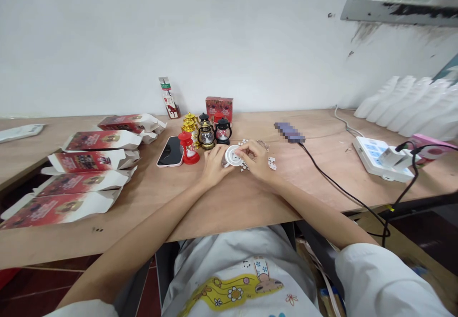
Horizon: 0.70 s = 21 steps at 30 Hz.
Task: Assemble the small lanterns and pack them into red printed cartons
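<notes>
Directly between the hands [214,165] [258,160] sits a white piece [234,157].

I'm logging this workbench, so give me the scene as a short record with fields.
Left hand: holds a white round piece
Right hand: fingertips at the white round piece; exact grip unclear
Small parts: white bits beside the right hand
Lanterns: red lantern nearest the person; gold lanterns and black lantern farther back
Phone: dark-screened phone, left of the red lantern
Cartons: several red-and-white cartons at left, flaps open
Power: white power strip at right
Surface: wooden table
</notes>
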{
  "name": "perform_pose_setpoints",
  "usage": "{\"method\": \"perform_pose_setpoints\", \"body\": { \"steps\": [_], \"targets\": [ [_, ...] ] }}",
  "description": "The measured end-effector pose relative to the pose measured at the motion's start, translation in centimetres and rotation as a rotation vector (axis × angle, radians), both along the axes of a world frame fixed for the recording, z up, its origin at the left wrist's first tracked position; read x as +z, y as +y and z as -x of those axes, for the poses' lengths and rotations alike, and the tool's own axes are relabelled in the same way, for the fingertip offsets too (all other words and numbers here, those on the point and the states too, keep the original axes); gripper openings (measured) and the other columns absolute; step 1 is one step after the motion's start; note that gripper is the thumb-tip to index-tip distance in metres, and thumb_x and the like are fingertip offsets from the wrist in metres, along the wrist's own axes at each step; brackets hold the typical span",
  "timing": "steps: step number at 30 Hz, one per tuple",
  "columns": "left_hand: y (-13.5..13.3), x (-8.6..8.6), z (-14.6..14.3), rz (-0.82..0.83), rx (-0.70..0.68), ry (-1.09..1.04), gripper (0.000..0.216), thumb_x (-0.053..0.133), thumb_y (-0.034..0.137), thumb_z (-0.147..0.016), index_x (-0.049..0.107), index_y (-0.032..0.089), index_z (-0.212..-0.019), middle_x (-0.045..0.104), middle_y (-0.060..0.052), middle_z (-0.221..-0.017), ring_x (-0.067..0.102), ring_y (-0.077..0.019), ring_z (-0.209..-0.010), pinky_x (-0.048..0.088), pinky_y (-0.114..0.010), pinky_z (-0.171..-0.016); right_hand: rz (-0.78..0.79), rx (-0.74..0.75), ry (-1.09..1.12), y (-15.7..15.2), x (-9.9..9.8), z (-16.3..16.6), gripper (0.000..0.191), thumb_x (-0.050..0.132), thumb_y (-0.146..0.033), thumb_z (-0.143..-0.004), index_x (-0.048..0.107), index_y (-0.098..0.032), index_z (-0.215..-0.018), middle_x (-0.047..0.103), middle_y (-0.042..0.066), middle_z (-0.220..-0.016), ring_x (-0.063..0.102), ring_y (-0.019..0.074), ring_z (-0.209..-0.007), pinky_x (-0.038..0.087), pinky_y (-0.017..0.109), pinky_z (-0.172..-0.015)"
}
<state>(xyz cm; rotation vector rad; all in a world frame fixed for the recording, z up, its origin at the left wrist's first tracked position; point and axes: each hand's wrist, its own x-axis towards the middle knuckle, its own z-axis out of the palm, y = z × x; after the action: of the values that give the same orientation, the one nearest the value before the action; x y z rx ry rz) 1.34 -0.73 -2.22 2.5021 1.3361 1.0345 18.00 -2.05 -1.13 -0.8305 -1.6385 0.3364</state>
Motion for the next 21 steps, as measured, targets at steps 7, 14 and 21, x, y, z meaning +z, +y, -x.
{"method": "perform_pose_setpoints", "body": {
  "steps": [7, 14, 21],
  "targets": [
    [0.0, -0.06, 0.06, -0.008, -0.005, 0.005, 0.04, 0.064, 0.032, -0.082, 0.056, 0.023, -0.119, 0.061, -0.007, -0.122, 0.052, -0.0258, -0.117, 0.034, -0.036, -0.094, 0.039, 0.026, 0.027, 0.19, -0.51, 0.17, 0.03, 0.063, -0.052, -0.084, 0.061, -0.023, -0.075, 0.053, 0.002, -0.082, 0.05, 0.0154, -0.075, 0.041, 0.03, -0.067],
    [0.1, -0.13, 0.44, -0.058, -0.036, -0.006, 0.037, 0.061, 0.036, -0.086, 0.057, 0.024, -0.12, 0.061, -0.007, -0.125, 0.052, -0.0239, -0.119, 0.033, -0.035, -0.092, 0.269, 0.217, 0.172, 0.64, -0.85, 0.22, 0.043, 0.074, -0.051, -0.073, 0.055, -0.025, -0.101, 0.063, 0.003, -0.098, 0.058, 0.0148, -0.078, 0.046, 0.028, -0.067],
    [0.32, -0.22, 0.81, -0.086, -0.054, 0.029, 0.037, 0.059, 0.037, -0.087, 0.058, 0.025, -0.123, 0.06, -0.008, -0.128, 0.052, -0.0241, -0.12, 0.03, -0.037, -0.094, 0.289, 0.218, 0.114, 0.74, -0.66, -0.03, 0.038, 0.075, -0.054, -0.071, 0.061, -0.022, -0.087, 0.062, 0.001, -0.085, 0.056, 0.0145, -0.073, 0.044, 0.028, -0.065]
  ]
}}
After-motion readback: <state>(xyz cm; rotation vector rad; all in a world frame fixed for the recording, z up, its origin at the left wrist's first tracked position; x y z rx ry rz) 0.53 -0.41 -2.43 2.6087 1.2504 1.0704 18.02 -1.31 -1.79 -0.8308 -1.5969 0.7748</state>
